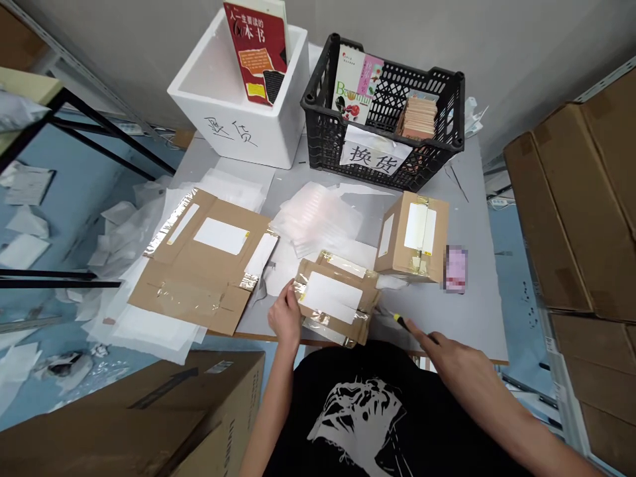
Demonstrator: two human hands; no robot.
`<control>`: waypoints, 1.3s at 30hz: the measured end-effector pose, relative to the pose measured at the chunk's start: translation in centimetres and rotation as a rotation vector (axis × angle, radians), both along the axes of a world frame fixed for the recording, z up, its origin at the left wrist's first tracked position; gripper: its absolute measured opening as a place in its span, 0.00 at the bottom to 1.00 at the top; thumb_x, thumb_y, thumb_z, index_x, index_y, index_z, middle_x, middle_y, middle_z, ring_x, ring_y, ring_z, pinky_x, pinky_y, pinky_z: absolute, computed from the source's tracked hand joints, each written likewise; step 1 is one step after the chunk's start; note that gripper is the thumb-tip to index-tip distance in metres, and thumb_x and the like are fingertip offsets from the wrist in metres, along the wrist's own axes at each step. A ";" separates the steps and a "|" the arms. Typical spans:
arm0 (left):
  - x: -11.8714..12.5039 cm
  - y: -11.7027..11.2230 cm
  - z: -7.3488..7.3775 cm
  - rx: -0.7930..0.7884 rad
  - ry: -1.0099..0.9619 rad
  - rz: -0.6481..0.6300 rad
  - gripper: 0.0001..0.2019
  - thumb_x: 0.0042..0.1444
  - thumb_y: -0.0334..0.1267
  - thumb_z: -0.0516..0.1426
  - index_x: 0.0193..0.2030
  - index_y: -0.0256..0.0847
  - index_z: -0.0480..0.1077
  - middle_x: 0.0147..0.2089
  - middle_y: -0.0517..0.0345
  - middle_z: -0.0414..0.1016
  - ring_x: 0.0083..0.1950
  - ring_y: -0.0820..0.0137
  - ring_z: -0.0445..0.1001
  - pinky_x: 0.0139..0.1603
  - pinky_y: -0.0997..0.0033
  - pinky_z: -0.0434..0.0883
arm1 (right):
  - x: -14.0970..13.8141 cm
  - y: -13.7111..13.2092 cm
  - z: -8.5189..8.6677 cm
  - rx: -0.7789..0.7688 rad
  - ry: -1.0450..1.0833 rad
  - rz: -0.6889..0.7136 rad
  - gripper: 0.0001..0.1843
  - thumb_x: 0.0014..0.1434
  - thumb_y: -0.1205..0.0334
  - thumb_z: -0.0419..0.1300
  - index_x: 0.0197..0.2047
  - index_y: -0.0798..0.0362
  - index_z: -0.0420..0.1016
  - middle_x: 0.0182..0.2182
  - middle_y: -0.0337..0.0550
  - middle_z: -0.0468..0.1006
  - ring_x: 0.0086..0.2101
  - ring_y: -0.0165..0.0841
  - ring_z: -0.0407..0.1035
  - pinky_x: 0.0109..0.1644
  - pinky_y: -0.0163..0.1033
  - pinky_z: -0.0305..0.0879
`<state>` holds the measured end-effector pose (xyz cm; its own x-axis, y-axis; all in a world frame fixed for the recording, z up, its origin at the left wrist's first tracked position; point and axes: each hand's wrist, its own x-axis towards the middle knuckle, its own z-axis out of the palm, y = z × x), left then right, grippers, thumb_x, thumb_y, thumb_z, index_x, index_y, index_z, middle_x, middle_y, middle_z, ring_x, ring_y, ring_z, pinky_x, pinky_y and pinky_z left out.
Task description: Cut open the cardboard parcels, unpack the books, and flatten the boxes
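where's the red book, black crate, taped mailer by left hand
red book [256, 53], head view, front cover
black crate [317, 69], head view, left rim
taped cardboard mailer [330, 298], head view, white label

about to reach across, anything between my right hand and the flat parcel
Yes, a yellow-tipped tool sits between the right hand and the parcel, at the fingertips and just off the parcel's right corner. I can't tell whether the hand holds it. Nothing else visible is in the way.
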<state>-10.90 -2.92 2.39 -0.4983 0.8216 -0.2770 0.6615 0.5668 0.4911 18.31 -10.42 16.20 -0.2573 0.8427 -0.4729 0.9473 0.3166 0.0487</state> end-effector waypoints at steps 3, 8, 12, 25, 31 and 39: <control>-1.3 -0.3 0.3 0.009 0.058 0.045 0.21 0.65 0.44 0.44 0.56 0.44 0.71 0.42 0.45 0.80 0.41 0.58 0.77 0.40 0.64 0.68 | 0.5 0.5 -1.6 0.069 0.387 -0.276 0.31 0.65 0.66 0.46 0.70 0.45 0.45 0.36 0.41 0.77 0.31 0.31 0.74 0.31 0.33 0.68; -0.8 -0.7 1.4 0.029 0.234 -0.202 0.22 0.65 0.38 0.43 0.63 0.40 0.63 0.51 0.40 0.76 0.51 0.55 0.75 0.46 0.58 0.70 | -1.9 0.6 -6.9 -0.067 0.764 -0.733 0.29 0.67 0.54 0.41 0.69 0.51 0.50 0.23 0.35 0.73 0.21 0.31 0.67 0.29 0.37 0.69; 0.9 1.2 3.1 0.161 0.298 -0.859 0.30 0.61 0.31 0.46 0.70 0.38 0.46 0.70 0.43 0.52 0.71 0.54 0.48 0.67 0.46 0.51 | -3.8 0.2 -8.8 -0.125 0.929 -0.983 0.33 0.66 0.49 0.41 0.70 0.54 0.47 0.19 0.33 0.70 0.18 0.30 0.64 0.25 0.37 0.68; 2.2 5.2 3.3 0.126 0.076 -1.597 0.54 0.37 0.52 0.65 0.70 0.47 0.44 0.70 0.38 0.47 0.68 0.42 0.47 0.64 0.37 0.42 | -3.1 1.9 -6.8 -0.124 1.145 -1.077 0.34 0.64 0.46 0.47 0.68 0.52 0.52 0.24 0.36 0.73 0.19 0.29 0.63 0.23 0.35 0.67; -2.4 5.2 3.3 0.310 0.066 -1.234 0.53 0.39 0.56 0.62 0.70 0.43 0.44 0.66 0.36 0.48 0.66 0.43 0.48 0.61 0.39 0.48 | -2.1 4.2 -2.1 -0.185 1.084 -0.799 0.31 0.65 0.49 0.45 0.68 0.51 0.53 0.21 0.35 0.71 0.16 0.28 0.60 0.23 0.34 0.65; -1.4 5.5 1.7 0.348 0.029 -1.065 0.54 0.38 0.56 0.62 0.70 0.43 0.40 0.65 0.37 0.45 0.67 0.46 0.47 0.63 0.43 0.45 | -6.5 9.5 -1.8 -0.061 0.907 -0.431 0.26 0.67 0.58 0.43 0.66 0.49 0.57 0.33 0.42 0.79 0.25 0.31 0.69 0.31 0.36 0.68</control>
